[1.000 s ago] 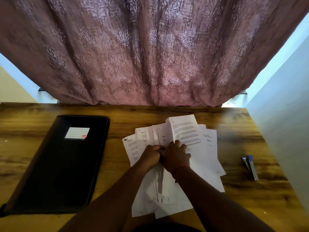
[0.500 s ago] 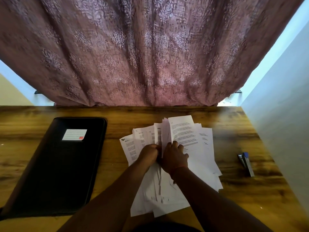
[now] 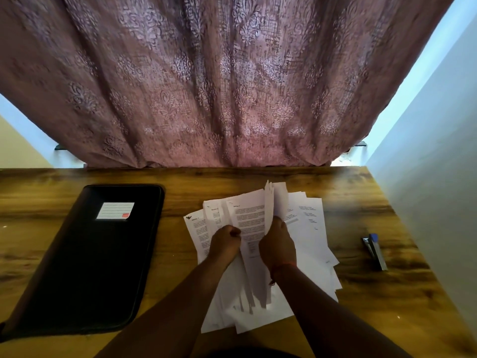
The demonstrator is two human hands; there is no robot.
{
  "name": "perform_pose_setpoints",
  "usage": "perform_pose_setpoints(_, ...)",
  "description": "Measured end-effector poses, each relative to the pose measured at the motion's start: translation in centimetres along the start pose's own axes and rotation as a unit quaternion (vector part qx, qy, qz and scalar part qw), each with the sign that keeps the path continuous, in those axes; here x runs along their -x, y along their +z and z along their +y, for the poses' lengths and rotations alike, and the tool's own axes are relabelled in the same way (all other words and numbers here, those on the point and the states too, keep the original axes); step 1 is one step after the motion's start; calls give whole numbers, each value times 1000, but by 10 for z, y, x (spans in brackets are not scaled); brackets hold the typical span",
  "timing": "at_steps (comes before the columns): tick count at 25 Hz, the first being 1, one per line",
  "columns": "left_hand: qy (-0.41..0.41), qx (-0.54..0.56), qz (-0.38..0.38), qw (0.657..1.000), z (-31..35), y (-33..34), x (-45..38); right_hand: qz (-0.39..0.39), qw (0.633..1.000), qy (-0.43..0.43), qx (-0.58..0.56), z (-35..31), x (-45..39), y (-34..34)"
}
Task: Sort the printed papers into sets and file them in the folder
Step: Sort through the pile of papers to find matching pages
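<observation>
A loose fan of white printed papers (image 3: 307, 228) lies on the wooden desk (image 3: 361, 293) in front of me. My left hand (image 3: 225, 241) is curled and pinches the left edge of one printed sheet (image 3: 249, 215). My right hand (image 3: 278, 242) grips several sheets that stand up on edge and lean to the right. The two hands are a little apart, with the printed sheet showing between them. A black zip folder (image 3: 85, 264) with a white label lies closed and flat on the desk's left side, well away from both hands.
A small stapler (image 3: 374, 250) with a blue end lies on the desk to the right of the papers. A patterned mauve curtain (image 3: 219, 81) hangs behind the desk's far edge. A pale wall (image 3: 433, 177) borders the desk on the right.
My hands have drawn apart. The right hand has lifted several sheets up on edge and turned them rightward, uncovering a printed sheet that the left hand holds.
</observation>
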State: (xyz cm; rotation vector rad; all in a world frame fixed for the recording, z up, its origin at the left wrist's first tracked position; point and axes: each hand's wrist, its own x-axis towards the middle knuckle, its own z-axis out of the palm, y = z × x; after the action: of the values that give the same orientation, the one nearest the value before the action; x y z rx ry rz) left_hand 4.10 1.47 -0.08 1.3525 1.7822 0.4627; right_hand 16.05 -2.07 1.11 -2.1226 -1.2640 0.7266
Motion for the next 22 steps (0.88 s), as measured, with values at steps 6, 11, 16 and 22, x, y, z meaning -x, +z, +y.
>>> perform_pose_setpoints(6, 63, 32, 44, 997, 8, 3, 14, -4, 999, -10, 30, 2, 2, 2)
perform_pose_setpoints(11, 99, -150, -6, 984, 7, 18, 13, -10, 1000, 2, 1, 1, 4, -1)
perform_pose_setpoints(16, 101, -232, 18, 967, 8, 20, 16, -10, 999, 22, -24, 0, 2, -4)
perform_pose_setpoints(22, 94, -205, -17, 974, 12, 20, 14, -14, 1000, 0, -10, 0, 2, -4)
